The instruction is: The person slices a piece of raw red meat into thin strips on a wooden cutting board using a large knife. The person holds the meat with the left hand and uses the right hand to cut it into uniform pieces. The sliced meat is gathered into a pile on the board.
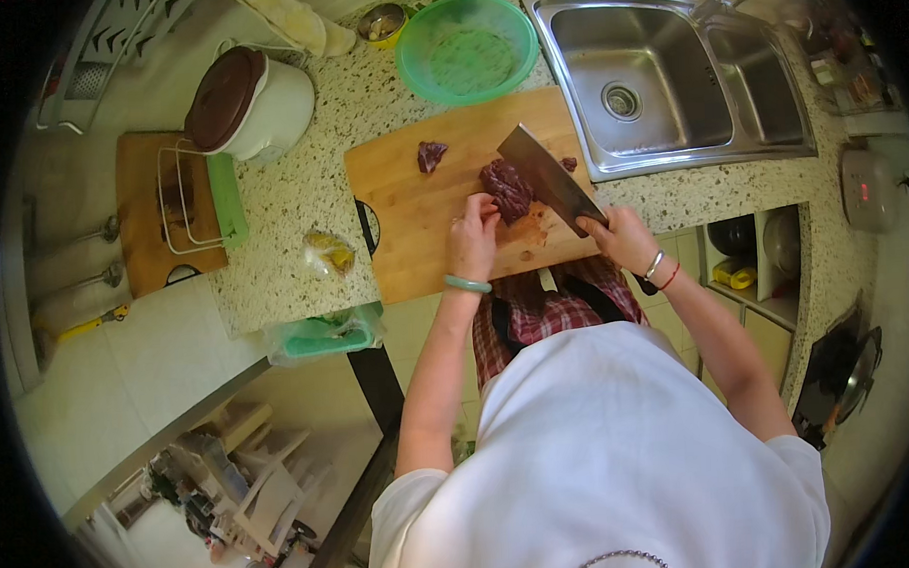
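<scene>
A dark red piece of raw meat (508, 190) lies on the wooden cutting board (401, 176). My left hand (473, 233) rests at its near left side, fingers bent in and touching it. In my right hand (625, 242) is a cleaver (549, 177), its handle gripped and its broad blade slanting up and left along the right side of the meat. A small bit of meat (568, 164) shows just beyond the blade. Another small chunk of meat (431, 157) lies apart toward the board's far left. Reddish juice wets the wood near the blade.
Behind the board stands a green plastic basin (468, 51), beside a small bowl (381, 24). A steel double sink (658, 87) is at the right. Leftward are a white pot with a brown lid (253, 103), a small clear bag (330, 252) and a second board (142, 210).
</scene>
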### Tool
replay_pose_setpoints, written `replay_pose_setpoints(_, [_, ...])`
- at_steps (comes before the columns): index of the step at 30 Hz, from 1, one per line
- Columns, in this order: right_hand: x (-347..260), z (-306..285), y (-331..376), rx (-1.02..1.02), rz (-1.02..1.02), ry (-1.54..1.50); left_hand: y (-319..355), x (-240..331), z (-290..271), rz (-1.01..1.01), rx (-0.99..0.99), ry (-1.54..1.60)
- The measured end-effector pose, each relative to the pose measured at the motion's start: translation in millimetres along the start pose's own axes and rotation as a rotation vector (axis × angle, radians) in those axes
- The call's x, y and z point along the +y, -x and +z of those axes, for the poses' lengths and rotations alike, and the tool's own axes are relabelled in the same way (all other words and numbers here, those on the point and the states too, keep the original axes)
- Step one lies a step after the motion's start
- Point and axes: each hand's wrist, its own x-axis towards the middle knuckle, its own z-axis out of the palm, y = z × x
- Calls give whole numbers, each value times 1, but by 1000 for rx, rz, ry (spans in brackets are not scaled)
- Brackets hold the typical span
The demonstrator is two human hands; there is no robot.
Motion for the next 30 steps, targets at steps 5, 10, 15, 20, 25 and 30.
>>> replay_pose_setpoints(5, [1, 6, 13, -1, -86, 120, -43, -10, -27, -149, 127, -130])
replay_pose_setpoints(10, [-6, 20, 6, -11, -90, 62, -105, -29, -35, -164, 201, -360])
replay_pose_setpoints(15, [-24, 47, -13, -72, -15, -1, -96, -71, -41, -173, 16, -398])
replay_pose_setpoints(20, [-73, 58, -15, -156, 15, -194, -32, -69, -45, -520, 249, 837])
replay_pose_setpoints(25, [-84, 83, -29, -237, -111, -77, 85, -63, -98, -651, 816, 1182])
replay_pose_setpoints(30, [-91, 103, -29, -313, -133, -9, 192, -160, -146, -819, 1448, 1129])
